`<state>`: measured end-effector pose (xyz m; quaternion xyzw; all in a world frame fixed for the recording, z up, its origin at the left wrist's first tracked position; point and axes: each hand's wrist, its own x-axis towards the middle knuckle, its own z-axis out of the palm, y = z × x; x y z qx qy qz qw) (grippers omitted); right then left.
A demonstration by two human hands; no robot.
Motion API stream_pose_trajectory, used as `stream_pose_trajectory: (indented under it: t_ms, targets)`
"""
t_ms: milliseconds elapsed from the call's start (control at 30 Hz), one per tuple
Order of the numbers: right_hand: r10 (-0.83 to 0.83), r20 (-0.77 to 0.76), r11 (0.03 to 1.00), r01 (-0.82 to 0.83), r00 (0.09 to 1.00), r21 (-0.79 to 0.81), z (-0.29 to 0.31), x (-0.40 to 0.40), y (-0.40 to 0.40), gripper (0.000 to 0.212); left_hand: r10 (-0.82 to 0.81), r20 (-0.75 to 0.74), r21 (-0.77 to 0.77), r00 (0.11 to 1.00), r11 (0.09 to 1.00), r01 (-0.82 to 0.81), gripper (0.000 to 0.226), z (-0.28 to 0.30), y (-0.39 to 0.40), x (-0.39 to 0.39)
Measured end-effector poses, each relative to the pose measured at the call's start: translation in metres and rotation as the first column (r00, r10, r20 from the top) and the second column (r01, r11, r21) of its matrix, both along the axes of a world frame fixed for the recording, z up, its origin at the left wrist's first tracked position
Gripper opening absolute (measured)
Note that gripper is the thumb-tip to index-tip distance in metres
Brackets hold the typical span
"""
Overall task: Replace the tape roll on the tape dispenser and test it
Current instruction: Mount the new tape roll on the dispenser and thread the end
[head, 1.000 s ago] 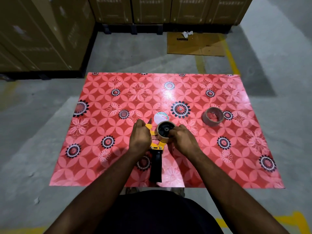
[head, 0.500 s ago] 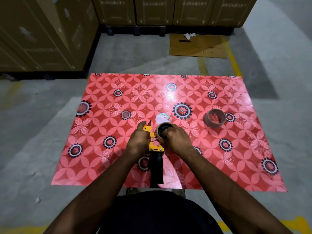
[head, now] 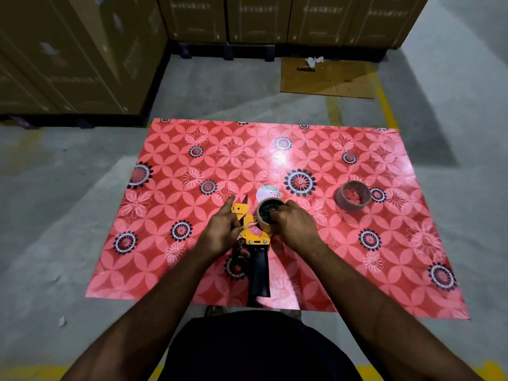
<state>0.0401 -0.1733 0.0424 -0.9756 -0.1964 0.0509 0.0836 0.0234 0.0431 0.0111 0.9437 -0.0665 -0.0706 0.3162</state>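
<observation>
Gripped in our left hand (head: 220, 229) was the yellow metal frame of the black-handled tape dispenser (head: 251, 235), fingers curled round its front plate near the serrated blade, index finger pointing forward. Dispenser lay flat on the red floral plastic mat (head: 170, 215), handle toward us. Our right hand (head: 294, 226) held the brown tape roll (head: 265, 215) seated on the black hub, fingertips curled over its rim. We judged the step as seating the roll and feeding the loose end; best done by pinning the frame steady, pressing the roll fully home, then threading tape sticky side down. Well apart to the right sat the empty brown cardboard core (head: 353, 199), touching nothing.
</observation>
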Motion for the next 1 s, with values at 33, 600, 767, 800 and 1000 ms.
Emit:
stream_pose_trajectory:
  t_ms: [33, 600, 767, 800, 1000]
  targets:
    - [-0.010, -0.006, 1.000, 0.010, 1.000, -0.026, 0.001, -0.001, 0.003, 0.025, 0.005, 0.001, -0.004, 1.000, 1.000, -0.005, 0.018, 0.001, 0.000, -0.001]
    - [-0.043, -0.018, 0.999, 0.043, 0.999, 0.008, -0.006, 0.002, 0.009, 0.037, 0.038, -0.184, -0.239, 0.982, 0.968, -0.082, 0.013, -0.009, 0.029, -0.005]
    - [-0.016, 0.088, 0.998, 0.021, 0.996, -0.052, -0.008, 0.004, 0.020, 0.029, 0.119, -0.138, -0.292, 0.983, 0.944, -0.155, 0.018, -0.013, 0.033, -0.010]
    - [0.006, 0.090, 0.999, -0.001, 0.996, -0.049, -0.009, 0.006, 0.018, 0.029, 0.134, -0.130, -0.294, 0.982, 0.941, -0.167, 0.020, -0.012, 0.034, -0.009]
    - [0.135, 0.035, 0.990, -0.137, 0.990, 0.035, -0.003, 0.007, 0.008, 0.026, 0.073, -0.166, -0.231, 0.983, 0.967, -0.111, 0.017, -0.011, 0.039, -0.001]
